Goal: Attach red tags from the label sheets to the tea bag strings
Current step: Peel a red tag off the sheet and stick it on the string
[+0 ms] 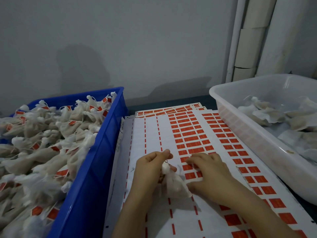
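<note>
A white tea bag (pixel 175 184) lies on the label sheets (pixel 151 134) in front of me. My left hand (pixel 151 169) grips its gathered neck and pinches the thin string between thumb and forefinger. My right hand (pixel 211 174) rests flat on the sheet beside the bag, its straight fingertips touching the red tags (pixel 190 140) in the nearest rows. The left columns of the top sheet are stripped, leaving only thin red strips.
A blue crate (pixel 96 169) on the left is heaped with tea bags bearing red tags. A translucent white tub (pixel 248 133) on the right holds several untagged bags. A grey wall stands behind, with white pipes at the upper right.
</note>
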`<action>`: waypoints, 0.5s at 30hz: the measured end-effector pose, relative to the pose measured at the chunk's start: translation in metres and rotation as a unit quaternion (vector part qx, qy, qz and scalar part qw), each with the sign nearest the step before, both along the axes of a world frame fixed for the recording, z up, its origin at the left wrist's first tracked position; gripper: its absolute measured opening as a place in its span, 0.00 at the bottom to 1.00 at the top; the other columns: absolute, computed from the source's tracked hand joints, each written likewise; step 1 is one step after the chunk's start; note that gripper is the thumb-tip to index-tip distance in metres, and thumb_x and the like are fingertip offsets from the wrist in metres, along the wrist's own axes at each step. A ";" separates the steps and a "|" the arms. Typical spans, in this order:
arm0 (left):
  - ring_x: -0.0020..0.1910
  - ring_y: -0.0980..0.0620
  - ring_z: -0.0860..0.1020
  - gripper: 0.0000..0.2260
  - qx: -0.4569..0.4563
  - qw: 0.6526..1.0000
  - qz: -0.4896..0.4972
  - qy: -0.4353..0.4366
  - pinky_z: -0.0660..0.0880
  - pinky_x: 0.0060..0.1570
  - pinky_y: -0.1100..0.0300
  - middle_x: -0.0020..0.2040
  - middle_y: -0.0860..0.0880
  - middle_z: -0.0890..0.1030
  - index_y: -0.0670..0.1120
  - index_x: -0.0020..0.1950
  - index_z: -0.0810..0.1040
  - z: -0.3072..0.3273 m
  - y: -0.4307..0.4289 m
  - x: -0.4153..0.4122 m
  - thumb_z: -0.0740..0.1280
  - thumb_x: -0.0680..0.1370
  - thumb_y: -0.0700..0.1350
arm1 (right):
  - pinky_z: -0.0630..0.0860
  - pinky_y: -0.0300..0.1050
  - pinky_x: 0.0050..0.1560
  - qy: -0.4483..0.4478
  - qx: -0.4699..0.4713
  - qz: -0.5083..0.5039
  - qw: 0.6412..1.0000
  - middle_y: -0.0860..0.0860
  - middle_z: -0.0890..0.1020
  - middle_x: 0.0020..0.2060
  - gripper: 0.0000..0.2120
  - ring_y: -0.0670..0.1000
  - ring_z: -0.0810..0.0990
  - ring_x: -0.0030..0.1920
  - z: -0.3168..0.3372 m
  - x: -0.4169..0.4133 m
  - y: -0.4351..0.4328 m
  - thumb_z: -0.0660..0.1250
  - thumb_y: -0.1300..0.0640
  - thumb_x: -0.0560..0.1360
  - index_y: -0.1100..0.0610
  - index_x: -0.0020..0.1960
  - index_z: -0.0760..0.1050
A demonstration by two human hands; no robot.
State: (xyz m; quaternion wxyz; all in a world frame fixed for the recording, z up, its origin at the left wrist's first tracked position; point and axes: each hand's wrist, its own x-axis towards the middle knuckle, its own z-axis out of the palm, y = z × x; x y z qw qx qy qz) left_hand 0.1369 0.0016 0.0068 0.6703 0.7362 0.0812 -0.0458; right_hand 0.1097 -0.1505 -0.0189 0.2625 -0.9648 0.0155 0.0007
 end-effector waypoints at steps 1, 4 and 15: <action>0.34 0.52 0.81 0.08 -0.004 1.000 0.002 0.016 0.76 0.29 0.66 0.32 0.54 0.83 0.51 0.41 0.81 0.000 0.001 0.001 0.68 0.75 0.53 | 0.63 0.49 0.67 -0.001 0.016 -0.010 1.000 0.39 0.65 0.66 0.32 0.45 0.63 0.64 -0.002 -0.002 0.000 0.69 0.39 0.66 0.39 0.66 0.60; 0.38 0.51 0.80 0.06 0.007 0.997 -0.008 0.073 0.75 0.29 0.66 0.42 0.49 0.83 0.51 0.45 0.80 -0.001 0.000 0.001 0.68 0.76 0.52 | 0.60 0.48 0.69 -0.009 0.034 -0.013 0.999 0.36 0.63 0.68 0.29 0.43 0.61 0.67 -0.010 -0.009 -0.001 0.66 0.37 0.69 0.37 0.67 0.61; 0.37 0.53 0.79 0.08 0.046 0.993 -0.029 0.101 0.72 0.22 0.71 0.44 0.52 0.81 0.49 0.49 0.79 0.000 -0.003 -0.002 0.66 0.77 0.52 | 0.62 0.44 0.67 -0.045 0.015 -0.058 0.997 0.40 0.71 0.65 0.17 0.45 0.67 0.64 -0.020 -0.013 0.003 0.65 0.38 0.70 0.39 0.58 0.76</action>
